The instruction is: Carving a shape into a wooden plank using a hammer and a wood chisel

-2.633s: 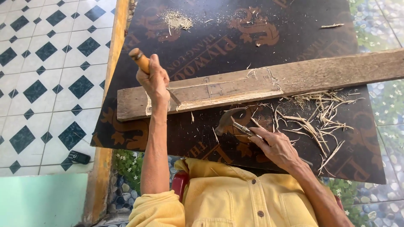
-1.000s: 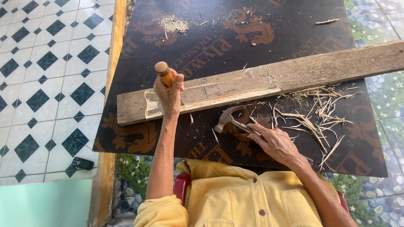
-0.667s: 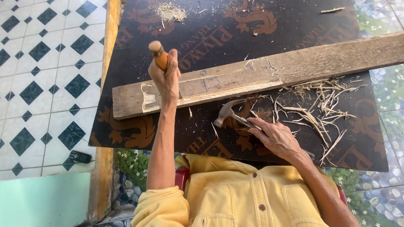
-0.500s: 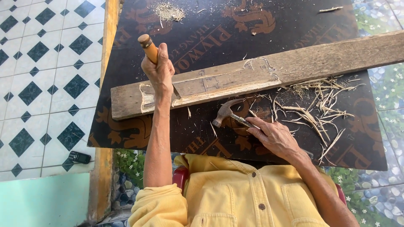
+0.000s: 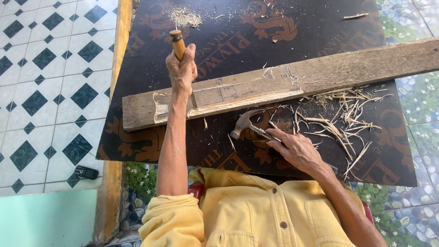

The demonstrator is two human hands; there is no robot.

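**Chisel on the plank, hammer under my palm**

My left hand is clenched around one wooden-handled chisel, its blade standing on the single weathered plank that lies across the dark board serving as my desk. My right hand closes over the handle of one claw hammer lying just below the plank. Pale shavings litter the right. One black phone lies on the tiled floor.
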